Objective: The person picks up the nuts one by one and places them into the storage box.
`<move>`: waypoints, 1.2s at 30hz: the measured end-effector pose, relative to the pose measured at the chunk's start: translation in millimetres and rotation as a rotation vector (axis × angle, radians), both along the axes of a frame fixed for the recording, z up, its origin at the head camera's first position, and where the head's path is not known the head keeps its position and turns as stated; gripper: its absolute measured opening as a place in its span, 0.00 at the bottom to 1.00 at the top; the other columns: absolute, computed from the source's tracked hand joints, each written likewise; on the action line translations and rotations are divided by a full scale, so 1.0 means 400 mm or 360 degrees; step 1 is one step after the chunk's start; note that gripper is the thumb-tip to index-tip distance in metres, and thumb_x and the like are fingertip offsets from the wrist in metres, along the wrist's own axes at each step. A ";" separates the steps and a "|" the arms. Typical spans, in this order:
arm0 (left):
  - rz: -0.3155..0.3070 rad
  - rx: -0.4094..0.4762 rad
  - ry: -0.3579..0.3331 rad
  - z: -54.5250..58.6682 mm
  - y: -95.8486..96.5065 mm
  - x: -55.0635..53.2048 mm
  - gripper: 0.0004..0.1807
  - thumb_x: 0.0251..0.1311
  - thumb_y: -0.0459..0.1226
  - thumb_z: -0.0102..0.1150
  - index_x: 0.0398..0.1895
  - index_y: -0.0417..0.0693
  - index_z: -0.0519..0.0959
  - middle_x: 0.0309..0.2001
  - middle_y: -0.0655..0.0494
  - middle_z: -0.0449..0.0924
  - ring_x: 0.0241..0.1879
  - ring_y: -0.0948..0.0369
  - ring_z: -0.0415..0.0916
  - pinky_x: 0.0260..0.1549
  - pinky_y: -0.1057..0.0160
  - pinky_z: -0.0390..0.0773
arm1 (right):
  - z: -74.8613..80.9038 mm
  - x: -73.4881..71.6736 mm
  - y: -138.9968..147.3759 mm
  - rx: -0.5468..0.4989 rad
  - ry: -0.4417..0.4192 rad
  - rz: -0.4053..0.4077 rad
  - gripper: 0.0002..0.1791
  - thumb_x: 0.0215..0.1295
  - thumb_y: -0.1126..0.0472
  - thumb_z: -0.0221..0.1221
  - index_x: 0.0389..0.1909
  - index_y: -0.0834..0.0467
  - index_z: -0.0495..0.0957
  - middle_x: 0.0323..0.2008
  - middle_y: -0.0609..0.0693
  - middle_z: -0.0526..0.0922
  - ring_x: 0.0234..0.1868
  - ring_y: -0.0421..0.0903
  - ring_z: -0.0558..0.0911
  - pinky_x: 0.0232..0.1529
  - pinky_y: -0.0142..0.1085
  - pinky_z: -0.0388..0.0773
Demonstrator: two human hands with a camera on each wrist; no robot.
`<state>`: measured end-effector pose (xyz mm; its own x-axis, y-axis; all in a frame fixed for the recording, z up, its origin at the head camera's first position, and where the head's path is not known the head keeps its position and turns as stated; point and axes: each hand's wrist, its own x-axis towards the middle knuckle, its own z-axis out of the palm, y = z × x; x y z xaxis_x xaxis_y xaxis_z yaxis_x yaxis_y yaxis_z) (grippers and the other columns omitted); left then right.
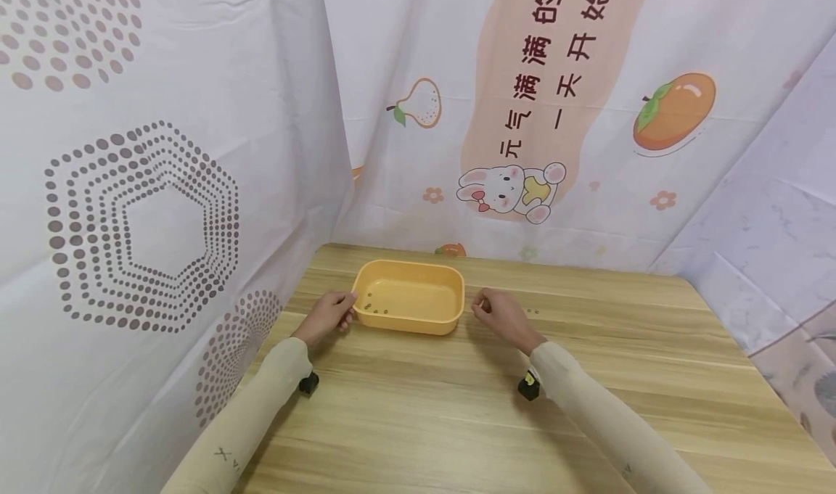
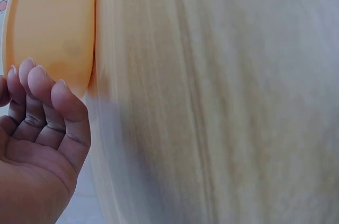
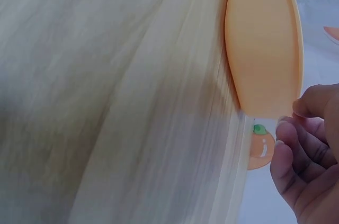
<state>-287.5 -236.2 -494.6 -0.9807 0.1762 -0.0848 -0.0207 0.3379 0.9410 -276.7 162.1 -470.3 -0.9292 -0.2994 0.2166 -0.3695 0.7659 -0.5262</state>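
A yellow rectangular tray [image 1: 408, 325] stands on the wooden table. My left hand [image 1: 326, 314] is at its left end, thumb and forefinger pinching the rim; in the left wrist view the other fingers [image 2: 68, 102] curl beside the outer wall. Several tiny dark round pieces [image 1: 368, 306] lie inside, toward the tray's left; they are too small to identify. Just right of the tray, my right hand [image 1: 503, 316] has its fingers bent and thumb close to the forefinger. Whether a small piece is between those fingertips [image 3: 297, 108] is hidden.
Two small pieces [image 1: 533, 311] lie on the table [image 1: 418, 400] to the right of my right hand. A printed curtain [image 1: 405, 167] hangs along the table's back edge, and another white curtain [image 1: 176, 225] closes in the left side.
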 end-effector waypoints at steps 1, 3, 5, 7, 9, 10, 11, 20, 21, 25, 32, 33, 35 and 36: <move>0.0000 0.0000 0.0000 0.000 0.000 -0.001 0.23 0.81 0.48 0.48 0.40 0.35 0.78 0.30 0.48 0.77 0.26 0.60 0.72 0.24 0.65 0.78 | -0.001 0.000 0.004 -0.0003 -0.0001 -0.0004 0.03 0.70 0.63 0.62 0.37 0.58 0.82 0.25 0.45 0.82 0.25 0.40 0.77 0.26 0.33 0.75; 0.0001 0.0001 -0.0004 0.000 0.001 -0.001 0.23 0.81 0.48 0.48 0.41 0.34 0.78 0.30 0.48 0.77 0.26 0.60 0.72 0.24 0.65 0.78 | -0.004 0.000 0.012 -0.0005 0.0006 -0.0011 0.03 0.70 0.63 0.62 0.38 0.58 0.82 0.26 0.45 0.82 0.26 0.40 0.78 0.27 0.33 0.76; 0.0001 -0.0004 -0.0006 0.000 0.002 -0.001 0.23 0.81 0.48 0.48 0.40 0.34 0.78 0.29 0.48 0.77 0.25 0.60 0.72 0.24 0.65 0.77 | -0.005 0.001 0.021 -0.0020 0.0004 -0.0013 0.03 0.70 0.63 0.62 0.37 0.59 0.82 0.27 0.46 0.83 0.26 0.40 0.78 0.27 0.34 0.77; 0.0001 -0.0010 -0.0006 0.002 0.003 0.000 0.23 0.81 0.48 0.48 0.38 0.35 0.78 0.29 0.49 0.77 0.25 0.60 0.72 0.23 0.65 0.77 | -0.007 0.000 0.031 -0.0027 0.0001 -0.0013 0.03 0.71 0.64 0.62 0.37 0.59 0.82 0.27 0.47 0.83 0.26 0.41 0.78 0.27 0.35 0.76; -0.0001 -0.0017 -0.0005 0.004 0.004 0.002 0.23 0.81 0.48 0.48 0.37 0.37 0.77 0.28 0.49 0.76 0.25 0.61 0.72 0.23 0.66 0.77 | -0.010 -0.003 0.042 -0.0023 -0.0001 -0.0031 0.03 0.71 0.64 0.61 0.37 0.59 0.82 0.27 0.47 0.83 0.26 0.41 0.78 0.28 0.35 0.76; -0.0003 -0.0017 -0.0005 0.004 0.004 0.002 0.23 0.81 0.48 0.47 0.37 0.37 0.77 0.28 0.50 0.76 0.25 0.61 0.72 0.23 0.66 0.77 | -0.012 -0.004 0.048 -0.0020 -0.0004 -0.0040 0.04 0.71 0.63 0.61 0.37 0.60 0.82 0.27 0.48 0.83 0.26 0.41 0.78 0.27 0.36 0.76; -0.0004 -0.0013 -0.0006 0.005 0.005 0.003 0.23 0.81 0.48 0.47 0.37 0.37 0.77 0.28 0.49 0.76 0.24 0.61 0.72 0.23 0.66 0.77 | -0.015 -0.007 0.055 -0.0005 0.0003 -0.0053 0.04 0.71 0.63 0.61 0.37 0.60 0.82 0.27 0.48 0.83 0.26 0.42 0.78 0.28 0.36 0.76; -0.0031 -0.0011 0.0011 0.001 0.001 -0.001 0.22 0.82 0.47 0.47 0.38 0.36 0.78 0.29 0.48 0.77 0.25 0.61 0.73 0.24 0.66 0.78 | -0.036 -0.020 0.114 0.0033 0.0043 -0.0117 0.04 0.69 0.64 0.60 0.37 0.61 0.83 0.29 0.51 0.84 0.30 0.46 0.80 0.32 0.41 0.78; -0.0033 -0.0012 0.0013 0.002 0.001 -0.001 0.23 0.81 0.47 0.47 0.38 0.36 0.78 0.29 0.48 0.77 0.25 0.61 0.72 0.23 0.65 0.78 | -0.038 -0.020 0.121 0.0030 0.0040 -0.0124 0.05 0.69 0.64 0.60 0.37 0.61 0.82 0.29 0.51 0.84 0.30 0.46 0.80 0.32 0.42 0.78; -0.0025 -0.0001 0.0000 0.001 0.001 0.000 0.23 0.81 0.48 0.47 0.37 0.36 0.78 0.28 0.49 0.77 0.25 0.61 0.72 0.23 0.65 0.78 | -0.052 -0.025 0.148 0.0033 0.0027 -0.0165 0.05 0.70 0.63 0.60 0.37 0.61 0.82 0.30 0.52 0.84 0.31 0.47 0.80 0.33 0.42 0.77; -0.0002 -0.0019 0.0003 -0.001 0.004 0.001 0.23 0.81 0.47 0.47 0.34 0.37 0.78 0.26 0.51 0.77 0.23 0.62 0.73 0.22 0.67 0.77 | -0.066 -0.025 0.194 0.0045 0.0014 -0.0215 0.05 0.69 0.64 0.59 0.37 0.61 0.82 0.30 0.54 0.84 0.30 0.48 0.80 0.32 0.42 0.77; 0.0002 -0.0021 0.0006 0.000 0.004 0.001 0.23 0.81 0.47 0.47 0.34 0.37 0.78 0.26 0.50 0.77 0.23 0.62 0.73 0.22 0.67 0.77 | -0.067 -0.024 0.200 0.0044 0.0020 -0.0224 0.05 0.70 0.64 0.59 0.37 0.61 0.82 0.30 0.54 0.84 0.30 0.48 0.81 0.32 0.42 0.77; 0.0003 -0.0026 0.0012 0.001 0.004 0.002 0.23 0.81 0.47 0.47 0.34 0.37 0.78 0.26 0.50 0.77 0.23 0.62 0.73 0.22 0.67 0.77 | -0.067 -0.023 0.212 0.0046 0.0036 -0.0237 0.05 0.69 0.65 0.59 0.37 0.61 0.82 0.31 0.55 0.85 0.31 0.50 0.82 0.33 0.43 0.78; 0.0001 -0.0026 0.0013 0.002 0.004 0.002 0.23 0.81 0.47 0.47 0.34 0.37 0.78 0.26 0.50 0.77 0.23 0.62 0.72 0.22 0.67 0.77 | -0.067 -0.023 0.218 0.0050 0.0046 -0.0245 0.05 0.69 0.65 0.59 0.36 0.62 0.82 0.31 0.56 0.85 0.32 0.51 0.82 0.33 0.44 0.79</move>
<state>-286.8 -234.6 -494.0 -0.9815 0.1742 -0.0799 -0.0135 0.3530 0.9355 -285.9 249.1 -497.1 -0.9581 -0.1612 0.2369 -0.2614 0.8305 -0.4919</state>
